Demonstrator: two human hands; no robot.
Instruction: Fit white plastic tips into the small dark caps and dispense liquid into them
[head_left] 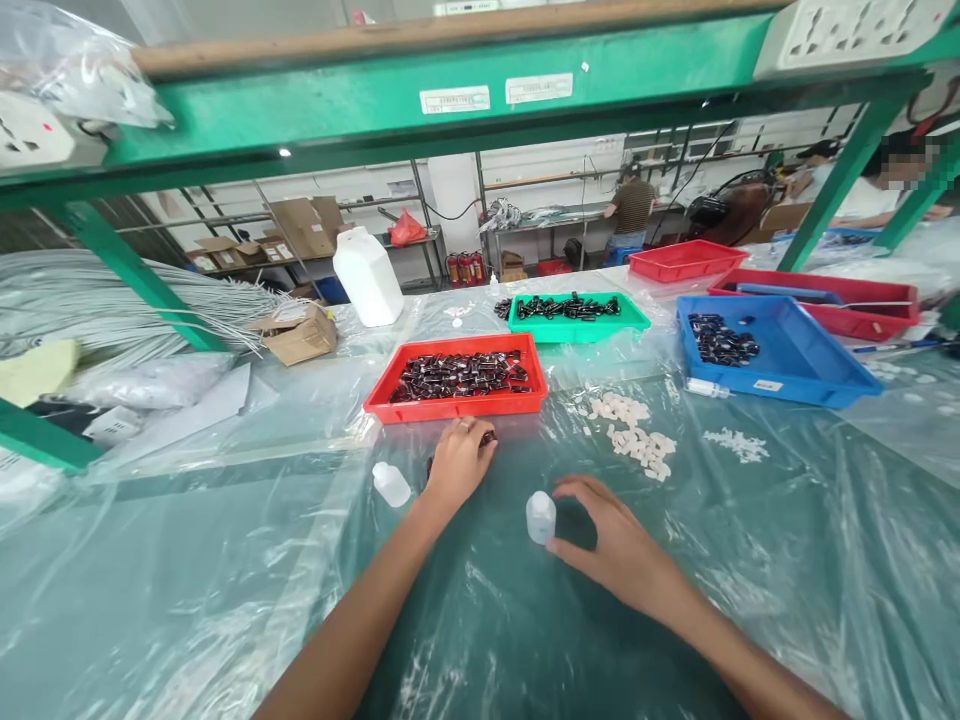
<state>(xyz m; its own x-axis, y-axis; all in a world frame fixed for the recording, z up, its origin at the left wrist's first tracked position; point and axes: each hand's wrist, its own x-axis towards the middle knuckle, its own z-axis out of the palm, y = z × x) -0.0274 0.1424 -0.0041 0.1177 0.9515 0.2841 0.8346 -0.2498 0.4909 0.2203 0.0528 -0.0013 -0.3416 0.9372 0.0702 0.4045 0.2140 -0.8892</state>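
Note:
My left hand (459, 462) rests on the sheeted table just in front of a red tray (457, 408), its fingers curled over a small dark glossy piece (487, 438). Part of another dark piece shows by its wrist side. To the left of it a small translucent white bottle (391, 484) leans or lies tilted. A second small bottle (541, 520), white-capped, stands upright at my right hand (600, 535). The right thumb and fingers are spread apart around the bottle's right side; whether the thumb touches it I cannot tell. Many dark glossy pieces (457, 378) fill the red tray.
Behind stand a green tray (577, 328) of dark pieces, a blue tray (787, 350) and a big white jug (367, 278). White pieces (637, 440) lie in piles to the right. A green frame (360, 75) spans overhead. People work in the background.

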